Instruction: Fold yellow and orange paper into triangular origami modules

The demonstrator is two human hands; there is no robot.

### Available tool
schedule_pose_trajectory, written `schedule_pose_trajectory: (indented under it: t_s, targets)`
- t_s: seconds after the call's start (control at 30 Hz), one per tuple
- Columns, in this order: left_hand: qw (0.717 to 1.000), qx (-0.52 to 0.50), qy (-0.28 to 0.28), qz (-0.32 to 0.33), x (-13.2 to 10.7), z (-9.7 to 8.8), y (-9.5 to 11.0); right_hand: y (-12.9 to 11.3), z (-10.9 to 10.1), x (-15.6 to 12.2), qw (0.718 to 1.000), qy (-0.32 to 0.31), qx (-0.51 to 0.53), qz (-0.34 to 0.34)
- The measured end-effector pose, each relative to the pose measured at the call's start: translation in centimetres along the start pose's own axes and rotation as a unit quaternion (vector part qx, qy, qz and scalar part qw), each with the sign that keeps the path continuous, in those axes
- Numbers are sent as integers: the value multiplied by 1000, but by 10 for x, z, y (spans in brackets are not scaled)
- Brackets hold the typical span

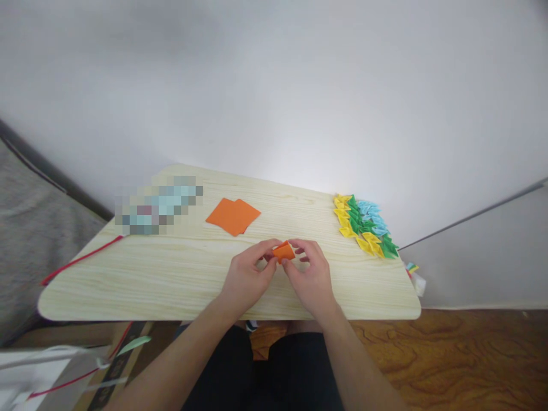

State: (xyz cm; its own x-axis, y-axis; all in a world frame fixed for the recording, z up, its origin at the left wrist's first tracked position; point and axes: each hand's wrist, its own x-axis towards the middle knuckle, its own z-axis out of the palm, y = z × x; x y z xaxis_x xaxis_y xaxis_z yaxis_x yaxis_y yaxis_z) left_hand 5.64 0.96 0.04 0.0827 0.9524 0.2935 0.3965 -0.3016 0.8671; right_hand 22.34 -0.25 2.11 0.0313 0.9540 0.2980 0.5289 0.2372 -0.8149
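A small folded piece of orange paper [283,252] is held between both hands, just above the front half of the table. My left hand [249,270] pinches its left side between thumb and fingers. On the other side, my right hand [311,273] has its thumb against the lower right edge, with the fingers curled behind. A few flat orange paper sheets [233,216] lie overlapping on the table, beyond my left hand.
The pale wood-grain table [149,279] stands against a white wall. At its right end lie several folded paper pieces [363,226] in yellow, green and light blue. A blurred-out object [160,208] sits at the left, with a red cord [85,260] running off the edge.
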Motion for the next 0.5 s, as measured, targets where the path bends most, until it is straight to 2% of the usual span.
schedule_pose_trajectory:
  t_s: [0.17,0.3,0.5]
  targets:
    - [999,32,-1,25,0,0,-3,0,1,2,1000,-9,-14,-22]
    - [996,81,-16,40,-3,-3,-5,-2,-3,0,997,-31,-18,-69]
    - [980,173,-82,63,-19,-14,0,11,-12,-17,989,-82,-42,-115]
